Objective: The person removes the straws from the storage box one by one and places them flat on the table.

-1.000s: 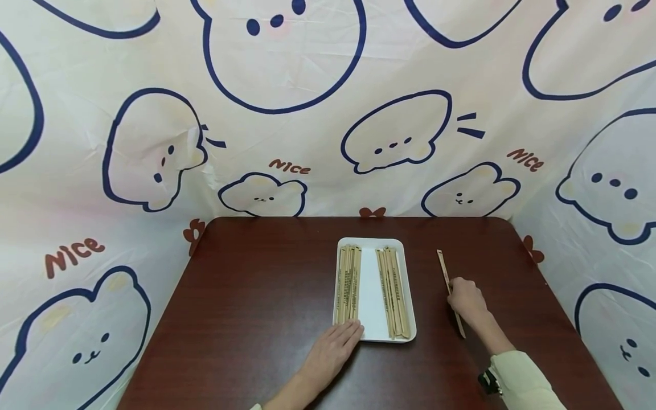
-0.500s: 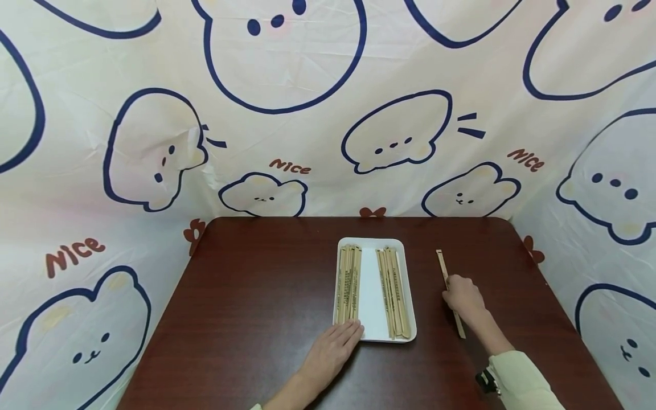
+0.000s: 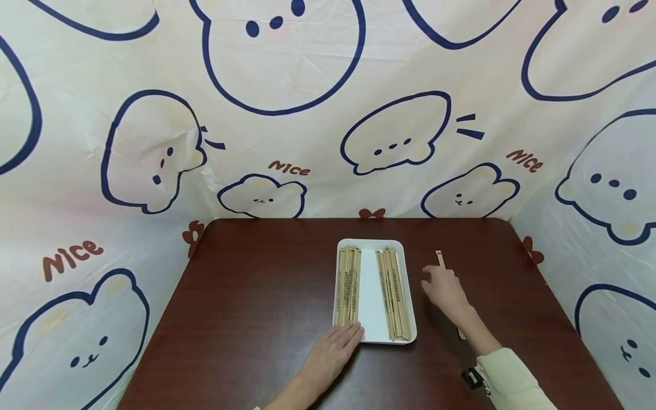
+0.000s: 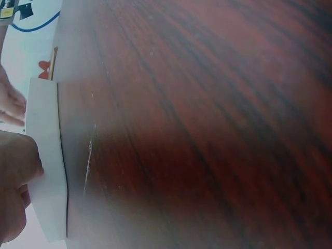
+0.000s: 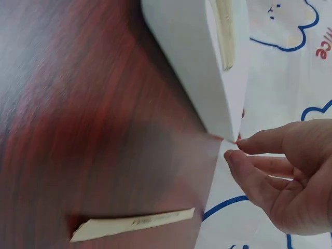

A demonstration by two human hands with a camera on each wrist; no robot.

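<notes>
In the head view a white tray (image 3: 371,296) bears two rows of paper-wrapped chopsticks, a left row (image 3: 348,282) and a right row (image 3: 393,293). My left hand (image 3: 330,350) rests with straight fingers on the tray's near left corner, covering the lower ends of the left row. To the right of the tray, a single wrapped pair of chopsticks (image 5: 135,222) lies flat on the table. My right hand (image 3: 443,289) is over it in the head view, hiding its middle. Thumb and fingertips stand slightly apart with nothing between them in the right wrist view.
The dark wood table (image 3: 256,296) extends around the tray. Behind it and along both sides hangs a pale cloth (image 3: 318,136) printed with blue-outlined bears. A black device (image 3: 472,377) sits at the right wrist beside the sleeve.
My right hand has let go of the single wrapped chopsticks and moved left toward the tray. The chopsticks stay on the table. My left hand keeps its place on the tray.
</notes>
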